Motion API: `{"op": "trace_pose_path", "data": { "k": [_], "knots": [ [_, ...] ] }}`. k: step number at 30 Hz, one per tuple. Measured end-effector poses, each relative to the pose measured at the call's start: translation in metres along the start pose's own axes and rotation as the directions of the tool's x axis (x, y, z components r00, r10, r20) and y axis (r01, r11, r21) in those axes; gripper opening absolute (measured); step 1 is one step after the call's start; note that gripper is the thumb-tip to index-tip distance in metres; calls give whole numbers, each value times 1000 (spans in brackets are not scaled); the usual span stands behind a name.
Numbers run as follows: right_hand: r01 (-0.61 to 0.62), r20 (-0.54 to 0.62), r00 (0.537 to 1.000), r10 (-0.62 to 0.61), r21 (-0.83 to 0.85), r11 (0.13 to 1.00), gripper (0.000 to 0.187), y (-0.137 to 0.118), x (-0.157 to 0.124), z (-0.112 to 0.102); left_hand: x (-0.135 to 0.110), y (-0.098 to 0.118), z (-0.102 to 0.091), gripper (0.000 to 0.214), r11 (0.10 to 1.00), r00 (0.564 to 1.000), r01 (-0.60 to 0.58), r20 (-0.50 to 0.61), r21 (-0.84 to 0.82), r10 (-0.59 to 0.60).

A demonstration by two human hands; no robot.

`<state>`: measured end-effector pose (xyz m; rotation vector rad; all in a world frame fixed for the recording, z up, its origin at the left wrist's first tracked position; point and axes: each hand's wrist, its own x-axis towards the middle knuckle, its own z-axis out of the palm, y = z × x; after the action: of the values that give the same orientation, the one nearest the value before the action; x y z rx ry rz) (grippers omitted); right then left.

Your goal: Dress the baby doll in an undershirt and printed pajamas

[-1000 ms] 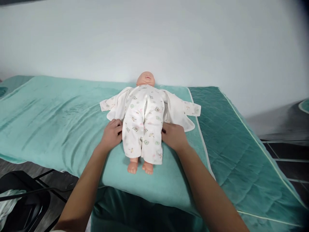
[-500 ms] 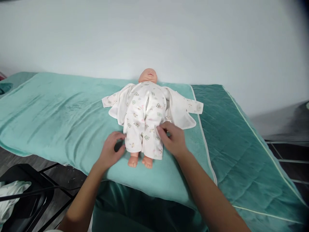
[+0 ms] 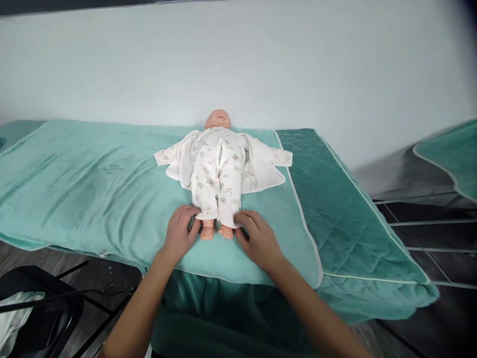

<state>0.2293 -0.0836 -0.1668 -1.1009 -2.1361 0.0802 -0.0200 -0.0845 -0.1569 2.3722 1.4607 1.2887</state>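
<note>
A baby doll (image 3: pixel 218 119) lies on its back on a light teal towel (image 3: pixel 93 184), head toward the wall. It wears white printed trousers (image 3: pixel 218 184), and an open white jacket (image 3: pixel 261 169) is spread under it. Its bare feet (image 3: pixel 207 232) stick out at the near end. My left hand (image 3: pixel 181 231) has its fingers curled around the cuff of the trouser leg on the left. My right hand (image 3: pixel 257 237) pinches the cuff of the leg on the right, just beside the feet.
The towel lies over a darker teal quilted cover (image 3: pixel 335 209) on a bed against a white wall. A black chair (image 3: pixel 37 308) with a white cloth stands at the lower left. Another teal-covered surface (image 3: pixel 450 154) shows at the right edge, with dark floor between.
Both hands slid down from the doll's hips along the trouser legs to the cuffs at the feet. The camera view shifted slightly right.
</note>
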Motion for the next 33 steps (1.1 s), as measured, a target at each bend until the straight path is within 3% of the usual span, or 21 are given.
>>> {"op": "trace_pose_path", "data": {
  "k": [5,9,15,18,22,24,28,30,33],
  "knots": [
    [43,-68,997,-36,115,992,19,-22,11,-24,0,23,-23,18,990,991,-137,-13,18,137],
    [49,-50,998,-42,153,987,22,-36,10,-38,-7,26,-35,24,992,990,-125,-63,12,126],
    [73,156,984,-90,115,991,10,-15,1,-41,-25,8,-33,16,990,993,-73,87,-122,84],
    [40,155,985,-74,209,977,7,-3,11,-48,-14,0,-33,9,978,997,-42,59,-203,55],
    [-104,1,994,108,303,947,12,17,66,-40,47,-13,-19,15,976,995,72,-50,-208,-84],
    [-176,-81,974,213,330,928,11,33,111,-25,94,-25,-2,19,974,989,103,-84,-204,-122],
    [-207,-243,924,296,335,919,8,75,207,16,191,-63,37,25,975,987,146,-44,-169,-156],
    [-279,-225,898,378,374,884,14,97,242,33,227,-85,51,27,952,974,226,39,-206,-223],
    [-365,-81,881,466,510,779,11,123,264,49,256,-110,61,21,905,943,326,163,-273,-290]
  ]
}}
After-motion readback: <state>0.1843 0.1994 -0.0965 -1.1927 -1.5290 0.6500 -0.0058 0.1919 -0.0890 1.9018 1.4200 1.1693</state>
